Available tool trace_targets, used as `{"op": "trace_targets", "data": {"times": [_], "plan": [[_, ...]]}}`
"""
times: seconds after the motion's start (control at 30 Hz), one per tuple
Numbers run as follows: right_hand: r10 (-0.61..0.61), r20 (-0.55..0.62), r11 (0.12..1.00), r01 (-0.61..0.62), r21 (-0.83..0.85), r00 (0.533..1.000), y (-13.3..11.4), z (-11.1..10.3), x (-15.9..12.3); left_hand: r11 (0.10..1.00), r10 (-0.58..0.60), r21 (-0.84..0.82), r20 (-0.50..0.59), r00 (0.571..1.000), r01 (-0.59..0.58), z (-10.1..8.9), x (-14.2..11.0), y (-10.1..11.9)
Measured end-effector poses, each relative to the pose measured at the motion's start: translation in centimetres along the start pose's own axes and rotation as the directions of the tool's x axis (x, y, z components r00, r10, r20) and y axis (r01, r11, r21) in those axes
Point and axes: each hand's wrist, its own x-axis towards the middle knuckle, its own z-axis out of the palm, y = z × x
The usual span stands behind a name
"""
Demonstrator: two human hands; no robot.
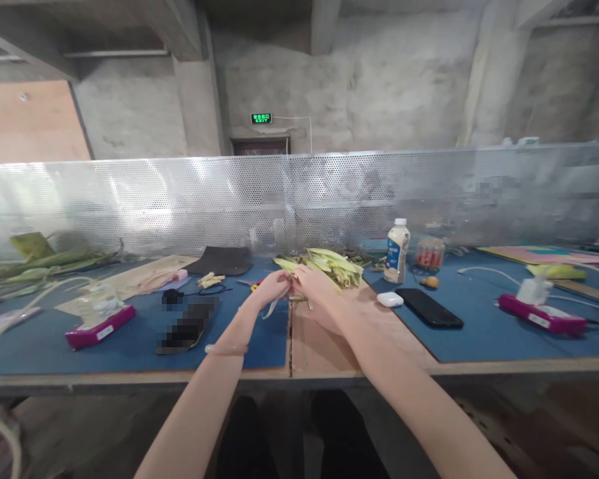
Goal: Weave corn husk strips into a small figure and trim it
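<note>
The left hand (pixel 275 284) and right hand (pixel 311 279) meet at the fingertips, just above the near edge of a loose pile of green husks (pixel 333 266). The left hand is nearly closed, its fingers drawn into a narrow pinch that appears to hold a pale strip (pixel 270 309), which hangs down below it and slants toward the left. The right hand's fingers are curled in against the left's; its palm is turned away, so whether it also grips the strip I cannot tell. The pile lies just beyond the hands and toward the right, its leaves running mostly sideways with a slight slant, and the right hand is the nearer of the 2. Close by the left hand is a small yellow-handled tool (pixel 254 287). Under the hands, a tan board (pixel 324 342) is set on the blue-topped bench (pixel 259 339). Farther right are a white case (pixel 390 300), a black phone (pixel 430 308), an upright bottle (pixel 396 254) and a jar of red things (pixel 430 255); off to the left lies a black sheet (pixel 219 260), with 1 purple power strip (pixel 101 326) beyond.
</note>
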Motion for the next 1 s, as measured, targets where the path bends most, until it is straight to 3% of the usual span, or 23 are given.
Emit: {"op": "trace_targets", "data": {"times": [0.43, 1.0], "plan": [[0.029, 0.05, 1.0, -0.029, 0.006, 0.998, 0.2, -0.4, 0.0, 0.999, 0.027, 0.041, 0.016, 1.0, -0.028, -0.1, 0.2, -0.6], [0.052, 0.128, 0.987, -0.07, 0.147, 0.99, 1.2, 0.0, 0.5, 0.994, -0.017, 0.107, -0.068, 0.998, 0.024, -0.5, 1.0, -1.2]]}}
